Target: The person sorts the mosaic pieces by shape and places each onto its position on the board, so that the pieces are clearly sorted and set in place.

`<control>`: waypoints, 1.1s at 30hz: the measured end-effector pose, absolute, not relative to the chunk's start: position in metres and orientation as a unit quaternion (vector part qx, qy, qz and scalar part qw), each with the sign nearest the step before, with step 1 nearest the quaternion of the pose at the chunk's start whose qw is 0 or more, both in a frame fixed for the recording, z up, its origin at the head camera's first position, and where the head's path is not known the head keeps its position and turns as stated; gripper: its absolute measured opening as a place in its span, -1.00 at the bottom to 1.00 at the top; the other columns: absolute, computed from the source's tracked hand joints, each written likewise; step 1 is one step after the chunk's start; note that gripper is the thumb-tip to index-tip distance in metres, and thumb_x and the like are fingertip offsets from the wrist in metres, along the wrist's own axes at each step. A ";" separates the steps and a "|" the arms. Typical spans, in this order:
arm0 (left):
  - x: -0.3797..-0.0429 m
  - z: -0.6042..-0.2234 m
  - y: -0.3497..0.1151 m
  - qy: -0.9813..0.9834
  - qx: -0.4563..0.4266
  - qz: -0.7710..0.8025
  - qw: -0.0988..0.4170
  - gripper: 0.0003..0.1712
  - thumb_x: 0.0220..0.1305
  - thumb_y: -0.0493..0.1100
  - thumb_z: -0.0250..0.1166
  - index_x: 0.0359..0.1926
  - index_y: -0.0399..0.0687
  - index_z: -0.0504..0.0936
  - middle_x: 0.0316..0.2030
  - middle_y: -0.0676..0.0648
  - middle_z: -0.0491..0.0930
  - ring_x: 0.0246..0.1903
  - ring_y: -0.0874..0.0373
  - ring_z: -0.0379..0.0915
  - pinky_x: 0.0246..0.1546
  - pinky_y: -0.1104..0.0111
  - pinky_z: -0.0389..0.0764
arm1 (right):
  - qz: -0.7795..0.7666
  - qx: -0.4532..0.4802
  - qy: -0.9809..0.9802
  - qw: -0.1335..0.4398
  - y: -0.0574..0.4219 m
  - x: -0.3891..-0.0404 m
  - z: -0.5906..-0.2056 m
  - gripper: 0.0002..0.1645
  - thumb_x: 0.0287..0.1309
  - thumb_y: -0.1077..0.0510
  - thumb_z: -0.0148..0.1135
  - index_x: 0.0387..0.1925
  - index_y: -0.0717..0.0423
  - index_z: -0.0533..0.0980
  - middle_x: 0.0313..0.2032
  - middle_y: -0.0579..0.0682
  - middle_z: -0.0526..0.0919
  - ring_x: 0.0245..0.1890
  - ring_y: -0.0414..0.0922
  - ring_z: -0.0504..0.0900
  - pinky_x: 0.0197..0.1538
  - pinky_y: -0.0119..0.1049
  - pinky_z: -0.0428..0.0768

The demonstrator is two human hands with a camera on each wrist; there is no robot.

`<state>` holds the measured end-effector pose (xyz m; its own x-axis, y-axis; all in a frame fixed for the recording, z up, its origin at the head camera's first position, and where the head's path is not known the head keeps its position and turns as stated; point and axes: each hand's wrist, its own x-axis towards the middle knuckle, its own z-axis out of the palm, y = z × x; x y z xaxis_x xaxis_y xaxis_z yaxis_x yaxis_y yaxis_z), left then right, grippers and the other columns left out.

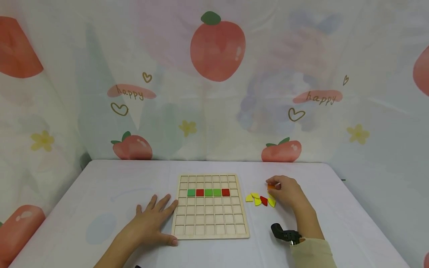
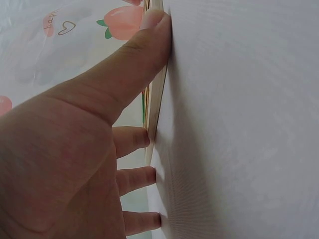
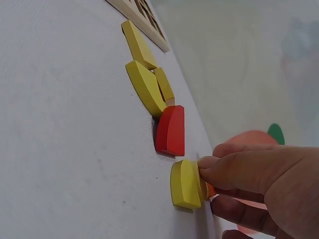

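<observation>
A wooden grid board (image 1: 214, 236) lies flat on the table, with green and red square tiles (image 1: 208, 192) in a row across its upper part. My left hand (image 1: 149, 225) is spread at the board's left side; its thumb and forefinger touch the edge. To the right of the board my right hand (image 1: 288, 191) pinches an orange piece (image 1: 270, 186) between thumb and fingers, its far side hidden. Just beside those fingertips lies a yellow curved-edged piece (image 3: 185, 184). A red curved-edged piece (image 3: 172, 132) is a little farther off, towards the board.
Several more yellow pieces (image 1: 257, 201) lie between the red piece and the board's right edge. A black device (image 1: 285, 234) sits by the right wrist. A white cloth covers the table (image 1: 127, 178), and a printed curtain (image 1: 214, 111) hangs behind it.
</observation>
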<state>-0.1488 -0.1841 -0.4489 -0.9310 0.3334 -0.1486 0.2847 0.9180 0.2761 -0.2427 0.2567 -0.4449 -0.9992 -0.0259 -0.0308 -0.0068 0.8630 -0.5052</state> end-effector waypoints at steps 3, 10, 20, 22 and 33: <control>-0.149 -0.448 -0.184 0.975 0.158 0.122 0.096 0.36 -0.32 0.63 0.37 0.52 0.20 0.21 0.54 -0.13 0.07 0.48 -0.44 -0.15 0.14 -0.59 -0.04 | -0.259 -0.007 0.966 0.017 0.256 -0.244 -0.445 -0.62 0.20 0.16 0.38 0.07 0.04 0.63 -0.09 0.05 0.66 -0.11 0.04 0.51 -0.05 -0.07 0.62; -0.150 -0.449 -0.184 0.975 0.155 0.123 0.098 0.37 -0.33 0.63 0.38 0.52 0.22 0.21 0.55 -0.13 0.06 0.49 -0.43 -0.16 0.15 -0.59 -0.05 | -0.260 0.002 0.965 0.038 0.254 -0.246 -0.444 -0.57 0.11 0.09 0.46 0.06 0.00 0.65 -0.08 0.04 0.63 -0.08 0.03 0.49 -0.03 -0.02 0.59; -0.150 -0.450 -0.185 0.974 0.160 0.125 0.096 0.37 -0.32 0.64 0.37 0.53 0.21 0.20 0.55 -0.13 0.05 0.49 -0.44 -0.16 0.14 -0.59 -0.06 | -0.249 -0.001 0.968 0.015 0.256 -0.246 -0.448 -0.66 0.23 0.16 0.33 0.05 0.05 0.65 -0.14 0.04 0.65 -0.14 0.01 0.51 -0.08 -0.07 0.61; -0.150 -0.451 -0.185 0.974 0.159 0.126 0.097 0.37 -0.33 0.64 0.36 0.53 0.22 0.20 0.55 -0.12 0.05 0.49 -0.43 -0.17 0.15 -0.59 -0.06 | -0.247 0.001 0.969 0.011 0.255 -0.246 -0.448 -0.65 0.23 0.17 0.34 0.06 0.06 0.65 -0.11 0.06 0.66 -0.13 0.03 0.51 -0.05 -0.04 0.61; -0.150 -0.451 -0.185 0.976 0.155 0.118 0.100 0.37 -0.33 0.65 0.36 0.52 0.23 0.21 0.55 -0.11 0.06 0.49 -0.42 -0.16 0.14 -0.59 -0.05 | -0.214 0.007 0.977 -0.007 0.244 -0.241 -0.444 -0.63 0.21 0.17 0.37 0.05 0.16 0.65 -0.17 0.08 0.69 -0.19 0.03 0.55 -0.03 0.03 0.59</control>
<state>-0.1501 -0.1845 -0.4510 -0.9317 0.3263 -0.1594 0.2789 0.9241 0.2612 -0.2409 0.2439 -0.4444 -0.9998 0.0162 0.0101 0.0105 0.9087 -0.4174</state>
